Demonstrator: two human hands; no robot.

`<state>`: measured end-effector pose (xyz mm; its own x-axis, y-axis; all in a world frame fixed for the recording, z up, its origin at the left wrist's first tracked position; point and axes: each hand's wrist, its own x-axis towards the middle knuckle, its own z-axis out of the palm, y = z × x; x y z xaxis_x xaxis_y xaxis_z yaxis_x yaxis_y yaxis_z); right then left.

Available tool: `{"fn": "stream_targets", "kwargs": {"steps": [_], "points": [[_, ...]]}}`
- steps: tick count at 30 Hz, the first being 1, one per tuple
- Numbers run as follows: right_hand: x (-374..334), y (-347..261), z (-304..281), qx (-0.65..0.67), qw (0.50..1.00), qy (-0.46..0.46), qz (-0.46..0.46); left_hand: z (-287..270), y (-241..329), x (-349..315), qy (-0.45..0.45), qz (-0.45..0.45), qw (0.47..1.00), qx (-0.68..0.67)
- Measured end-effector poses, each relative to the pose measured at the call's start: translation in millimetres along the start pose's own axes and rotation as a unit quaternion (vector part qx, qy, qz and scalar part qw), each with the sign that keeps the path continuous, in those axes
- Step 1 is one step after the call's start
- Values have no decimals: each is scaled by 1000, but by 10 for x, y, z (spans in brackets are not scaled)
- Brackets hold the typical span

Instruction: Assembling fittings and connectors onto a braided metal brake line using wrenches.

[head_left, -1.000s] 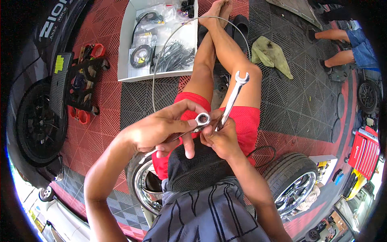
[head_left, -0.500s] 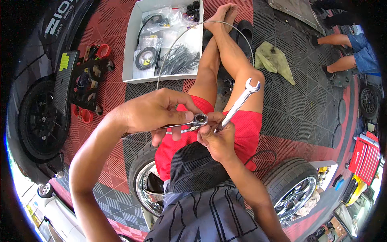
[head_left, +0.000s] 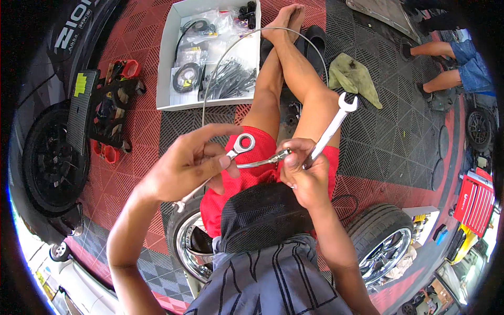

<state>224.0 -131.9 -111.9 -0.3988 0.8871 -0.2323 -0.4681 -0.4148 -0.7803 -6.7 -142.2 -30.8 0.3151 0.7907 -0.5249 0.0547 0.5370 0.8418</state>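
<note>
My left hand [head_left: 191, 165] pinches a ratcheting wrench [head_left: 243, 144] between thumb and fingers. Its ring end faces up and its open jaw shows below the hand. In my right hand [head_left: 307, 176] is a larger open-ended wrench [head_left: 332, 126], jaw up and tilted to the right. The same hand grips the metal fitting [head_left: 281, 155] of a thin hose at its fingertips. The ring of the left wrench is apart from this fitting. The grey hose [head_left: 261, 30] arcs over my shins; part of its run is hidden behind my left hand and legs.
A white box [head_left: 164, 86] of bagged parts and zip ties lies beyond my legs. Wheels [head_left: 380, 236] stand on both sides of me. A green cloth [head_left: 354, 79] and tools [head_left: 118, 105] lie on the floor. Another person's legs [head_left: 441, 81] are at far right.
My left hand has drawn the ratcheting wrench off the fitting, moving slightly left and up. My right hand has shifted right with its wrench, and the fitting now shows.
</note>
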Motion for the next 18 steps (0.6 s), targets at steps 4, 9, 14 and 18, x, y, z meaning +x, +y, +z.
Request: {"fn": "stream_targets", "kwargs": {"steps": [4,9,14,18], "points": [[-6,-45,-71,-16,999,2,33,106,-85,20,64,36,980,-185],[15,38,-58,-5,998,-22,55,175,27,142,42,249,851,-460],[31,103,-53,75,994,-33,73,262,68,465,255,273,863,-339],[-28,42,-77,72,995,-7,65,324,-52,597,283,241,879,-299]]}}
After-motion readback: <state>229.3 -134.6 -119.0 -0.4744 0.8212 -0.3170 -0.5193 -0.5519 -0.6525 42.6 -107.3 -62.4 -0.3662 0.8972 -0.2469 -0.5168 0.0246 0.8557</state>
